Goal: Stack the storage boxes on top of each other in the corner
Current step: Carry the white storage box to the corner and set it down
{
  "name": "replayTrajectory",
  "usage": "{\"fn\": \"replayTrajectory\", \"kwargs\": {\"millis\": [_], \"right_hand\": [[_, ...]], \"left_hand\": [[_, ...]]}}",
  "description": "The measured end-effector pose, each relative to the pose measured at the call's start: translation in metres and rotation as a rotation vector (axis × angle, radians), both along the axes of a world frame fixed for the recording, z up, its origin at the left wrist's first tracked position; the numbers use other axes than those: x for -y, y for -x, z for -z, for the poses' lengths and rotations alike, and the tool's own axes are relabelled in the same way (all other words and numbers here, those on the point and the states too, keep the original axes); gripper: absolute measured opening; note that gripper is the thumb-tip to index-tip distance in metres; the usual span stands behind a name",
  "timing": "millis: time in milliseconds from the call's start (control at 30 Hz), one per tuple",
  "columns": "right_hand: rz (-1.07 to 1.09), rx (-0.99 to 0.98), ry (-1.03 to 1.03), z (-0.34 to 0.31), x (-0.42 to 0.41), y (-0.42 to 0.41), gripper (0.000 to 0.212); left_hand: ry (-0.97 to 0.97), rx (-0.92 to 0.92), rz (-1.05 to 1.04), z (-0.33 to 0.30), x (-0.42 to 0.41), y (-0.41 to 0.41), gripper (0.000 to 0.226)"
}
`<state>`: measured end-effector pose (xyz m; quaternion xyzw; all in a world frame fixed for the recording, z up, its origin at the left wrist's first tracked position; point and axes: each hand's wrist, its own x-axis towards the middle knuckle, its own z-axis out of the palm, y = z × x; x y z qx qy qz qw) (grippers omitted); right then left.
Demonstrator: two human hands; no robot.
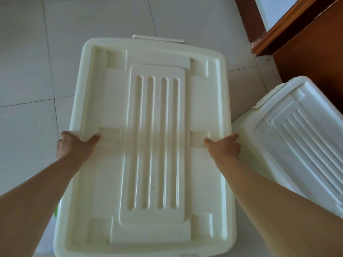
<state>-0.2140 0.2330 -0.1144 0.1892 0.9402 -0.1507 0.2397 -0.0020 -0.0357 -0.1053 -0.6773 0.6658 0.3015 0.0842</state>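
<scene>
Hands grip the big box (152,138) by its long edges: left hand (74,145) and right hand (224,147) both clasped on the lid rim. Second box (300,138) sits right, beside wooden furniture (306,52). Likely carrying step; next needs lifting and aligning over that box.

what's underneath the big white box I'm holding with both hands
The box, gripped by the left hand and right hand, covers nearly everything below it. Tiled floor surrounds it, with something green at its left edge. Directly beneath is hidden.
</scene>
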Motion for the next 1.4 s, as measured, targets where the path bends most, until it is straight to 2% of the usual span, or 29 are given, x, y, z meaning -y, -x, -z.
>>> {"fn": "replayTrajectory", "kwargs": {"millis": [533, 867, 1100, 1400], "right_hand": [[0.011, 0.027, 0.041, -0.005, -0.010, 0.010, 0.087], [-0.005, -0.002, 0.103, -0.016, -0.015, 0.009, 0.088], [-0.041, -0.026, 0.126, -0.060, 0.004, 0.032, 0.090], [-0.046, -0.048, 0.167, -0.153, 0.031, 0.066, 0.086]], "left_hand": [[0.037, 0.043, -0.016, -0.004, 0.000, 0.002, 0.097], [0.038, 0.064, 0.019, -0.014, -0.001, -0.005, 0.095], [0.036, 0.074, 0.030, -0.057, 0.018, 0.010, 0.101], [0.102, 0.013, 0.016, -0.145, 0.053, 0.046, 0.103]]}}
